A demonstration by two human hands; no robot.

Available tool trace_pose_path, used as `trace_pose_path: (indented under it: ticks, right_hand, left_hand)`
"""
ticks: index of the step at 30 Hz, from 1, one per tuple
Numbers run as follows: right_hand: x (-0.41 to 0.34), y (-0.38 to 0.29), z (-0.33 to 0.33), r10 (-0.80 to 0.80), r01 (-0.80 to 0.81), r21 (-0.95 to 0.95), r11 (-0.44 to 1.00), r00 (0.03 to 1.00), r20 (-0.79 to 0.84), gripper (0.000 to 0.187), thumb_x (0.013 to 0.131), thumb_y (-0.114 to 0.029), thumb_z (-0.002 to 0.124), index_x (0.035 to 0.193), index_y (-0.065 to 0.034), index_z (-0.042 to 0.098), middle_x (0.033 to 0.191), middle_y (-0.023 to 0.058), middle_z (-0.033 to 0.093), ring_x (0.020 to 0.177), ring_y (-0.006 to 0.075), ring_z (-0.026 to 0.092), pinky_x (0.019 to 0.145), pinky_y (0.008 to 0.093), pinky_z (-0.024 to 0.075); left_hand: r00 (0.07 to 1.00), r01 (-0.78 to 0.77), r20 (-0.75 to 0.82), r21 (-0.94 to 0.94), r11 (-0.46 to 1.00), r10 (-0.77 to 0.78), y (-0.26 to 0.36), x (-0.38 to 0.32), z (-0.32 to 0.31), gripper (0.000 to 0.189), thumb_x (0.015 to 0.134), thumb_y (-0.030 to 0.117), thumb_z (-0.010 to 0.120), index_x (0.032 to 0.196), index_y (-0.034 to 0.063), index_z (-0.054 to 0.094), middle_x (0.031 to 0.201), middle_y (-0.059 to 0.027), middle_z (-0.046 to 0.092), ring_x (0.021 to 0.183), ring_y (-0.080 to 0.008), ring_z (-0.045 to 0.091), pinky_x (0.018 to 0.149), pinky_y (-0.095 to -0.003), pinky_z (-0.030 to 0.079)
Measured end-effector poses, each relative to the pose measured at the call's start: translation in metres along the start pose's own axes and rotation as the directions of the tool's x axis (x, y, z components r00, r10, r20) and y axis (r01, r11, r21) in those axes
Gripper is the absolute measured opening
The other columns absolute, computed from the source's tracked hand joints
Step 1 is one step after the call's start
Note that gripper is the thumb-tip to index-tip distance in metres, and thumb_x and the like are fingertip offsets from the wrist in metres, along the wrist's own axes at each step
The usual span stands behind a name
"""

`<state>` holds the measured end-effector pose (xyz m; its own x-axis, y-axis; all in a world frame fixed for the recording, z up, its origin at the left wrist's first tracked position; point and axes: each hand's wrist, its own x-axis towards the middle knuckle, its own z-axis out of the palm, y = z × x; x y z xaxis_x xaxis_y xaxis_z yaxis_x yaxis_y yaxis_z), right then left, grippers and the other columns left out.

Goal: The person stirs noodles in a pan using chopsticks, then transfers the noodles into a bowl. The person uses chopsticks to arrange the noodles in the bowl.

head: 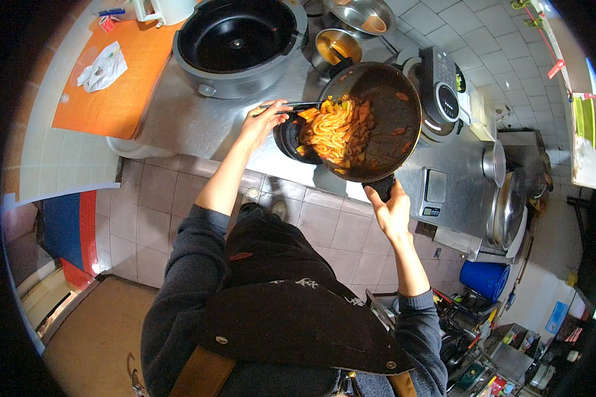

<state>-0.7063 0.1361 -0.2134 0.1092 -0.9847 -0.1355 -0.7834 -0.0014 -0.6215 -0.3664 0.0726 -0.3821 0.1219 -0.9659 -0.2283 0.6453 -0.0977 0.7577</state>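
Note:
With my right hand (392,208) I grip the handle of a black frying pan (390,114), which is tilted to the left. Thick sauced noodles (335,129) lie at the pan's left side, over a black bowl (288,136) on the steel counter. Black chopsticks (303,106) are held in my left hand (265,123), their tips at the upper edge of the noodles. Part of the bowl is hidden under the pan and noodles. Bits of sauce and reddish pieces cling to the pan's inside.
Left of the bowl, a large round electric cooker (203,82) stands at the counter's back. A steel pot (338,47) sits behind the pan. To the right are a control-panel appliance (439,89) and a digital kitchen scale (433,191). An orange board (144,64) holds crumpled tissue (103,67).

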Motion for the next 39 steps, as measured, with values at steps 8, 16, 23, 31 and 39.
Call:
trace_pose_path:
  ticks: [8, 16, 23, 31, 39]
  right_hand:
    - [0.002, 0.006, 0.0, -0.099, 0.093, -0.1, 0.991, 0.994, -0.052, 0.046, 0.082, -0.038, 0.073, 0.101, 0.0018, 0.06, 0.075, 0.0223, 0.068, 0.072, 0.0392, 0.069, 0.067, 0.0436, 0.0538]
    - [0.002, 0.005, 0.001, -0.121, 0.109, -0.136, 0.985, 0.99, -0.079, 0.045, 0.082, -0.037, 0.073, 0.1, 0.002, 0.059, 0.071, 0.0219, 0.067, 0.068, 0.0404, 0.068, 0.064, 0.0444, 0.0537]
    - [0.003, 0.014, 0.007, -0.219, 0.197, -0.159, 0.967, 0.966, -0.138, 0.042, 0.082, -0.035, 0.074, 0.096, 0.0006, 0.057, 0.066, 0.0209, 0.065, 0.061, 0.0401, 0.066, 0.058, 0.0446, 0.0526]
    - [0.003, 0.016, 0.007, -0.205, 0.184, -0.141, 0.973, 0.967, -0.153, 0.04, 0.082, -0.034, 0.075, 0.096, -0.0002, 0.058, 0.067, 0.0194, 0.065, 0.062, 0.0367, 0.068, 0.058, 0.0419, 0.0518]
    - [0.01, 0.026, 0.006, -0.212, 0.206, -0.063, 0.977, 0.969, -0.125, 0.039, 0.083, -0.034, 0.075, 0.097, -0.0016, 0.059, 0.067, 0.0168, 0.066, 0.061, 0.0361, 0.067, 0.057, 0.0412, 0.0517]
  left_hand:
    - [0.999, -0.04, -0.034, 0.024, 0.999, 0.041, -0.002, -0.021, 0.01, 0.04, 0.097, 0.025, 0.062, 0.124, -0.0045, 0.057, 0.11, -0.0152, 0.067, 0.089, -0.0155, 0.063, 0.083, -0.0272, 0.052]
    - [0.987, -0.09, -0.13, 0.026, 0.996, 0.093, 0.0, -0.054, 0.016, 0.037, 0.099, 0.023, 0.06, 0.122, -0.0052, 0.059, 0.11, -0.0184, 0.068, 0.089, -0.0191, 0.066, 0.083, -0.0299, 0.054]
    - [0.942, -0.261, -0.106, 0.361, 0.895, 0.317, 0.006, -0.107, 0.046, 0.029, 0.101, 0.017, 0.056, 0.12, -0.0044, 0.062, 0.11, -0.0156, 0.069, 0.092, -0.0164, 0.068, 0.085, -0.0276, 0.054]
    - [0.794, -0.479, 0.209, 0.793, 0.377, 0.571, 0.039, -0.168, 0.071, 0.02, 0.09, 0.001, 0.064, 0.11, -0.0003, 0.066, 0.101, -0.0094, 0.07, 0.088, -0.0151, 0.067, 0.078, -0.0282, 0.053]
    - [0.888, -0.369, -0.056, 0.506, 0.779, 0.457, 0.084, -0.13, 0.048, 0.025, 0.101, 0.017, 0.054, 0.109, -0.0043, 0.065, 0.1, -0.0145, 0.07, 0.08, -0.0132, 0.065, 0.074, -0.0256, 0.053]
